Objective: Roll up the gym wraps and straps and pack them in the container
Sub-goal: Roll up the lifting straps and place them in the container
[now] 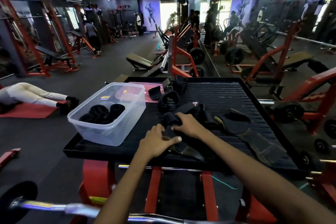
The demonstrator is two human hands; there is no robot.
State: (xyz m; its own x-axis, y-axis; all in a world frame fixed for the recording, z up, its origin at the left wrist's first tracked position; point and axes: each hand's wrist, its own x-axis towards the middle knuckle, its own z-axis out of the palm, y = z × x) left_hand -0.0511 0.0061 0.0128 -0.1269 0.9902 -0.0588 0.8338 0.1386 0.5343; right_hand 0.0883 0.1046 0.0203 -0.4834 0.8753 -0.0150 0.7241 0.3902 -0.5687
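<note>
hands point(160, 142): bare | forearms: bare, no sleeves | no rings visible

Black wraps point(101, 114), clear container point(109, 114), ribbed black tray point(227, 94).
</note>
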